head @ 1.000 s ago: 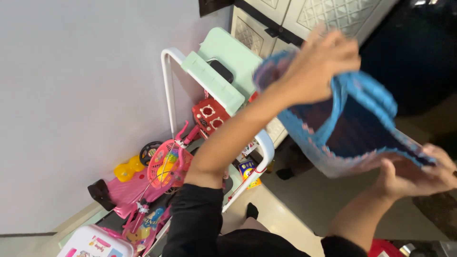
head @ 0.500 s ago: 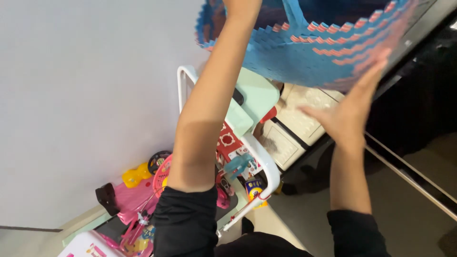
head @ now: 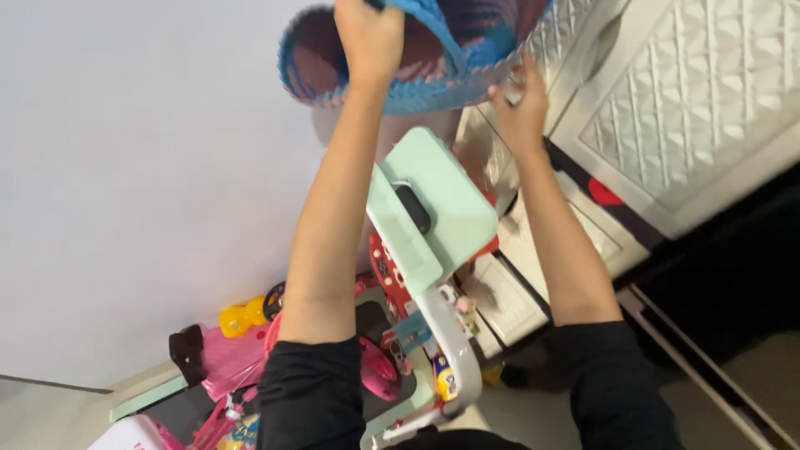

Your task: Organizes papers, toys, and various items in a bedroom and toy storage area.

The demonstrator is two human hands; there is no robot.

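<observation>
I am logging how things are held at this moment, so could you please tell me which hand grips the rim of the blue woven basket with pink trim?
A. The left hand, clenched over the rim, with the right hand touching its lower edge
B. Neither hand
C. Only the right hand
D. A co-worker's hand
A: the left hand is clenched over the rim of the blue woven basket, while the right hand touches its lower edge.

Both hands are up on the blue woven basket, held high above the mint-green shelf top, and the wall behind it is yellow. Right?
Not quite: the wall is plain white, not yellow, as the head view shows. The rest holds: the left hand and right hand are both on the blue woven basket, above the mint-green shelf top.
</observation>
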